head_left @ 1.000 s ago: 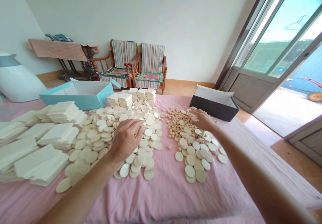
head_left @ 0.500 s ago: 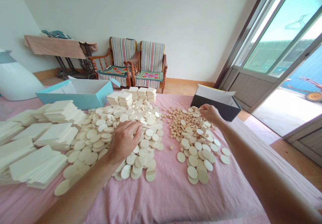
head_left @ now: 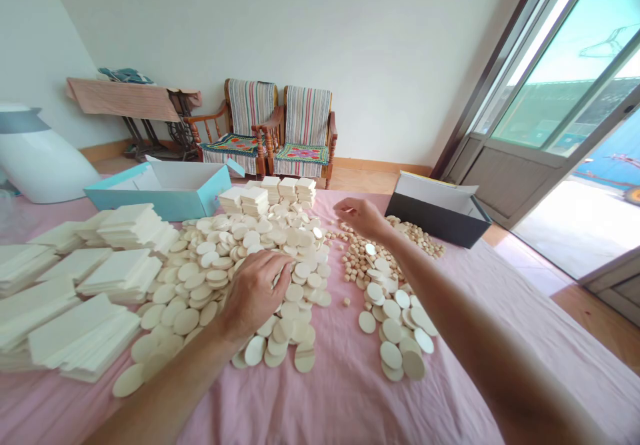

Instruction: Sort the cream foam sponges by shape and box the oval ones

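My left hand (head_left: 259, 289) rests on a wide heap of pale round wooden discs (head_left: 186, 321), its fingers curled and thumb bent in. Whatever those fingers grip, if anything, is hidden. My right hand (head_left: 364, 218) hovers over the far edge of a heap of small wooden cubes (head_left: 354, 258), fingertips drawn together and pointing left. Nothing shows clearly between them. A smaller scatter of wooden discs (head_left: 391, 330) lies in front of the cubes, partly behind my right forearm.
Stacks of square wooden pieces (head_left: 116, 268) stand at the left, smaller stacks (head_left: 254, 199) behind the discs. A blue box (head_left: 150, 203), a black box (head_left: 440, 217) and a white jug (head_left: 45, 165) sit on the pink cloth (head_left: 340, 391). Two chairs (head_left: 306, 118) stand beyond.
My right hand has moved left from beside the black box, across the cubes. The left hand stays at the disc heap, almost unmoved. The view has shifted slightly.
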Action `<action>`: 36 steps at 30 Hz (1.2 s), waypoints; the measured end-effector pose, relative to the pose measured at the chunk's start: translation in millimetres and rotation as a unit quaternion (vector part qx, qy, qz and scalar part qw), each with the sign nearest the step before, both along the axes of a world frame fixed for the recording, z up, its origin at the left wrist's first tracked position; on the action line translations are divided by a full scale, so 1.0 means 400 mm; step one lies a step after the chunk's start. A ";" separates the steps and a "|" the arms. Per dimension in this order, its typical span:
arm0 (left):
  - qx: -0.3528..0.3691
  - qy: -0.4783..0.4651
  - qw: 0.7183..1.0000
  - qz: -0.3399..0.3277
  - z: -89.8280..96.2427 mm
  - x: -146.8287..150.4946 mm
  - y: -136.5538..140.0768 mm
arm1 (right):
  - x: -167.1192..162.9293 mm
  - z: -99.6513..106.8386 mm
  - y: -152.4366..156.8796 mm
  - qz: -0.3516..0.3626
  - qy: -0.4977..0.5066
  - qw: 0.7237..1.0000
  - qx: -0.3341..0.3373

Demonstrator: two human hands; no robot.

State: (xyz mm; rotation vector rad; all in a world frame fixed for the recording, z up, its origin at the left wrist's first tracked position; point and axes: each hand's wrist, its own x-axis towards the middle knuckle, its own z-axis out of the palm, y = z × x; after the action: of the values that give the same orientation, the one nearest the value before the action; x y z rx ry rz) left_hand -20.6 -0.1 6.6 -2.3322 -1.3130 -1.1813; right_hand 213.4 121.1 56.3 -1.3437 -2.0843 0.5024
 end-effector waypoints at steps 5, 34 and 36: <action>0.004 0.001 1.000 0.001 0.006 0.005 -0.001 | 0.211 -0.060 0.070 -0.230 -0.255 0.939 0.014; -0.019 0.000 1.000 -0.003 0.002 0.002 -0.010 | 0.304 -0.175 0.118 -0.249 -0.328 0.907 -0.089; -0.017 0.000 1.000 -0.005 0.002 0.003 -0.009 | 0.305 -0.172 0.110 -0.246 -0.321 0.910 -0.091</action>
State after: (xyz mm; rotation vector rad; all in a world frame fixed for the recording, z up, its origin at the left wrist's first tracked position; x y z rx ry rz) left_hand -19.5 -3.8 7.4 -2.3645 -1.3343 -1.1703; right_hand 335.4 165.2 -12.5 -2.2997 -2.0741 0.0214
